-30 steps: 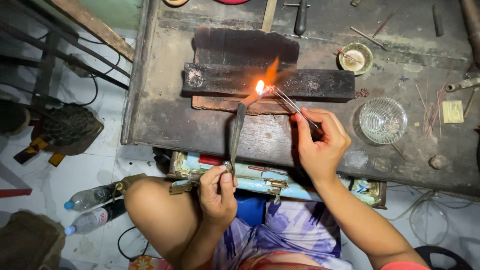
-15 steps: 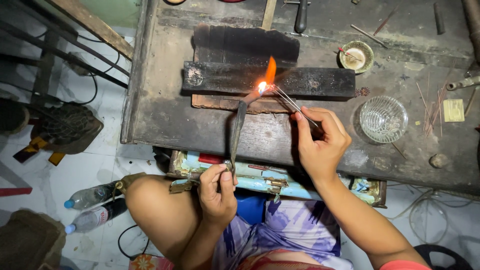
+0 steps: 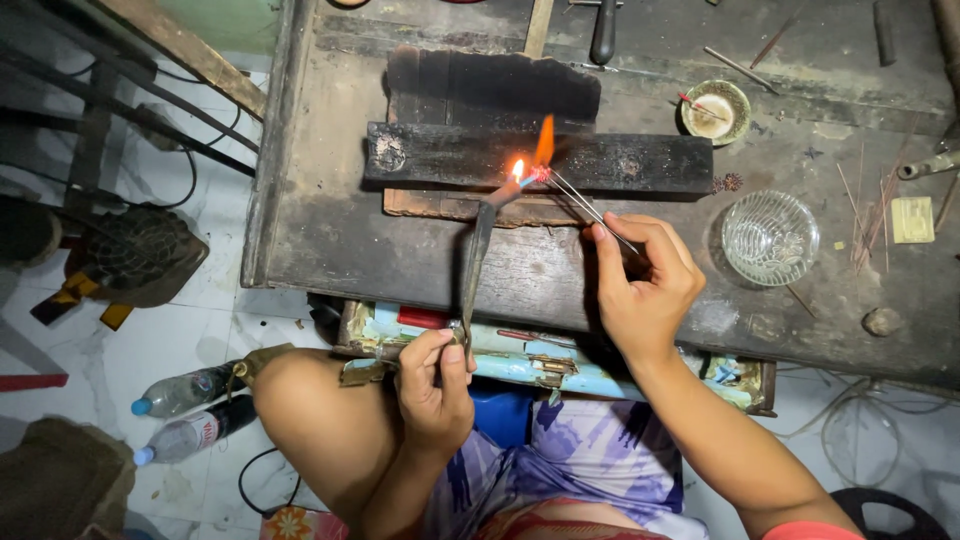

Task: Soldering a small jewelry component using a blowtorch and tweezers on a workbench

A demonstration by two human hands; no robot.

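My left hand (image 3: 435,375) grips the lower end of a long dark torch pipe (image 3: 476,265) whose tip throws an orange flame (image 3: 532,160) against a charred black block (image 3: 540,160). My right hand (image 3: 642,280) holds thin metal tweezers (image 3: 590,208), their tips in the flame on a small piece that glows too bright to make out. A second charred slab (image 3: 490,88) lies behind the block. Both rest on a worn dark workbench (image 3: 330,200).
A clear cut-glass bowl (image 3: 769,237) sits right of my hand and a small round dish (image 3: 716,111) behind it. Thin wires (image 3: 870,205) and a yellow pad (image 3: 911,219) lie far right. An open drawer (image 3: 520,350) is under the bench. Two plastic bottles (image 3: 185,410) lie on the floor.
The flame flickers and now stands more upright. Both hands stay in nearly the same place, holding the same tools.
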